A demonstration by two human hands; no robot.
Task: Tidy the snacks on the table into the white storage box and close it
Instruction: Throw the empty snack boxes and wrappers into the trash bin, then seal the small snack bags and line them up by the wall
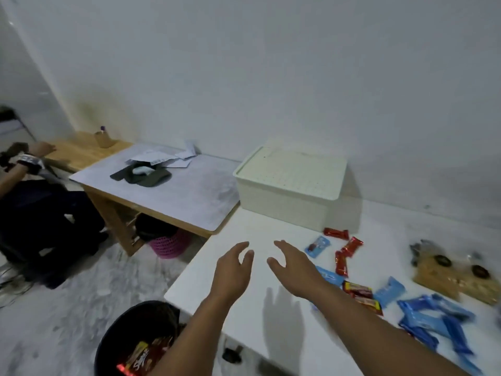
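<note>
The white storage box point(287, 210) stands at the back of the white table point(244, 316) with its lid point(295, 172) on. Snacks lie scattered to its right front: red bars point(336, 233), small blue packets point(317, 246), a pile of blue wrappers point(436, 318) and clear bags of tan snacks point(447, 278). My left hand point(233, 270) and my right hand point(292, 267) hover side by side above the table's bare left part, in front of the box. Both are empty with fingers spread.
A black bin point(122, 346) holding wrappers stands on the floor at the table's near left corner. A wooden table point(189, 196) with a dark cap and papers adjoins on the left, a pink basket point(170, 244) under it. Another person sits at far left.
</note>
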